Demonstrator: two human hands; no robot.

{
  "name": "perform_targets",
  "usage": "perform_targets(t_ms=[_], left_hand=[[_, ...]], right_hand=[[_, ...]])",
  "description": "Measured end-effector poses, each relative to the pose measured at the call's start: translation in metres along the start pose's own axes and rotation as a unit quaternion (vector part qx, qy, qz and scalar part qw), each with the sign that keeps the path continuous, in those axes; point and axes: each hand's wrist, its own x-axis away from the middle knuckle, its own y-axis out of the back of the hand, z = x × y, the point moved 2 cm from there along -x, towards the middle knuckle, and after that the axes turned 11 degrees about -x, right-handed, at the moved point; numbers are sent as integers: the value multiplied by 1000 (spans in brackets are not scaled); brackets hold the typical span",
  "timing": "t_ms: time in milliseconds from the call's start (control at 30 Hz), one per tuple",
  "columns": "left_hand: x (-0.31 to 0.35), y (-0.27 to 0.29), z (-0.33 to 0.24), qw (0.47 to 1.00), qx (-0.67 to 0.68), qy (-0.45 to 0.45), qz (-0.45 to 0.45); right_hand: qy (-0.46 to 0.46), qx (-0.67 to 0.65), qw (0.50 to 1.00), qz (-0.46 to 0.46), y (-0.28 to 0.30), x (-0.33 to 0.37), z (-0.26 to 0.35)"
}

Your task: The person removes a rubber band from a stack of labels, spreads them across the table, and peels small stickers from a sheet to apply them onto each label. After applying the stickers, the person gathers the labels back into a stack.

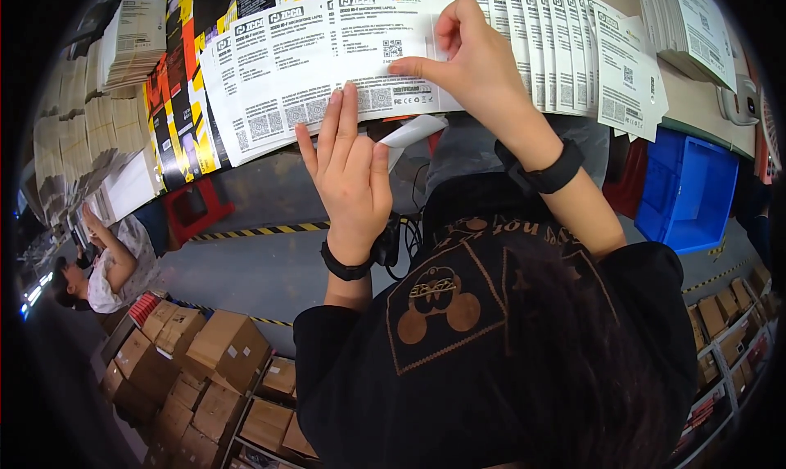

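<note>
White printed sheets (360,43) with black text and square codes lie fanned in overlapping rows across the bench. My left hand (348,178) has its fingers stretched out, their tips on the lower part of the left row. Over the right end of that row is my right hand (483,64). Its thumb reaches out across the top sheet near a square code, while its other fingers curl at a distance from the thumb. Nothing shows between them. Right of this hand, a second fanned row of sheets (606,76) spreads out. A curled white paper (415,130) hangs at the bench's front edge.
Piled sheets (135,43) stand at the far left, and another stack (696,27) sits at the right. A blue bin (686,192) is below the bench, with red stools (195,209) nearby. Cardboard boxes (225,350) fill shelves behind me. Another person (119,256) works at left.
</note>
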Motion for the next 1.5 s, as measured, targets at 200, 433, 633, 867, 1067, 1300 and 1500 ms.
perform_targets(t_ms=[200, 433, 633, 867, 1067, 1300, 1500], left_hand=[[-2, 1, -2, 1000, 3, 0, 0], [-2, 1, -2, 1000, 4, -4, -3], [2, -2, 0, 999, 18, 0, -39], [0, -1, -2, 1000, 5, -4, -13], [-1, 1, -2, 1000, -11, -4, -14], [-1, 1, -4, 1000, -5, -2, -17], [-2, 3, -3, 998, 52, 17, -40]], right_hand=[[268, 111, 950, -114, -15, -3, 3], [223, 126, 959, -119, -17, -5, -12], [324, 68, 942, 53, -19, 13, 22], [274, 205, 926, 158, 2, 28, 21], [185, 282, 933, 128, 27, 37, 25], [183, 265, 942, 98, 41, 38, 35], [227, 29, 964, 133, 39, 40, 31]])
